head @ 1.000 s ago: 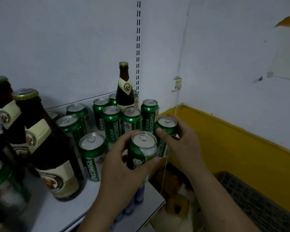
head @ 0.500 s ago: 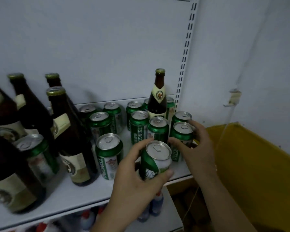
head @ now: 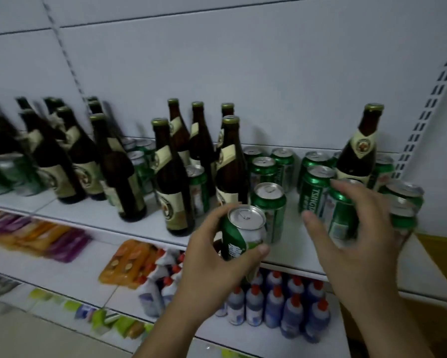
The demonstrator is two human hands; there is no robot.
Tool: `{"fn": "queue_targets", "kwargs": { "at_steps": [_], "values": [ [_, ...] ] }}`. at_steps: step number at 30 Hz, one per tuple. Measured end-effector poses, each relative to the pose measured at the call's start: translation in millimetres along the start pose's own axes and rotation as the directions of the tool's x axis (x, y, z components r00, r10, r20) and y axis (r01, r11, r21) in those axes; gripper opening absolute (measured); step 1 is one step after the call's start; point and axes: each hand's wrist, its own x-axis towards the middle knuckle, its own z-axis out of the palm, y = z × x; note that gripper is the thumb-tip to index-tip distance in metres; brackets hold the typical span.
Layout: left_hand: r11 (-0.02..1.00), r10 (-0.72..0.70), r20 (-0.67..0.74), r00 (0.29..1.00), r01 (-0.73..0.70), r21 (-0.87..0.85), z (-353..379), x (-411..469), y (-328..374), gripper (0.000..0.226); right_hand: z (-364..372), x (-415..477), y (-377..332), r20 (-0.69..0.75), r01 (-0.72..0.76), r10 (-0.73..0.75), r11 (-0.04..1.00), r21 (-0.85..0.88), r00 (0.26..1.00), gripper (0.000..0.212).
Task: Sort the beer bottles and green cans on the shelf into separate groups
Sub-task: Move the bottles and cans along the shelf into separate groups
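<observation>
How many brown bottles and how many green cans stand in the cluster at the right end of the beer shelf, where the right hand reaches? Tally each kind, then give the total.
Brown bottles: 1
Green cans: 7, some partly hidden
Total: 8

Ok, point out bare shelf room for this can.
Bare shelf shows between the front single can and the Tsingtao can, out to the front edge. Crowded: cans around the right bottle, bottles at left.
</observation>
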Motion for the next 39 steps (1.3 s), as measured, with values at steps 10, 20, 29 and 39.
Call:
{"fn": "queue_targets", "kwargs": {
  "at_steps": [10,20,29,39],
  "values": [
    [0.998,0.027,-0.207,0.978,-0.016,0.055,-120,1,-42,0.057,91,-30,-74,0.456,0.047,-0.075,0.996,0.073,0.887,0.049],
    [0.993,0.055,-0.331,0.942,-0.018,0.113,-255,34,-96,0.053,200,-58,-127,0.555,-0.035,0.003,0.998,0.047,0.832,0.042],
    [0.988,0.055,-0.294,0.954,-0.009,0.154,-313,93,-142,0.062,263,-63,-165,0.611,-0.065,0.061,0.998,-0.016,0.789,0.045],
    [0.947,0.138,-0.315,0.939,-0.032,0.319,-307,112,-160,0.071,269,-64,-163,0.59,-0.079,0.107,0.994,-0.072,0.801,0.043]
  ]
}}
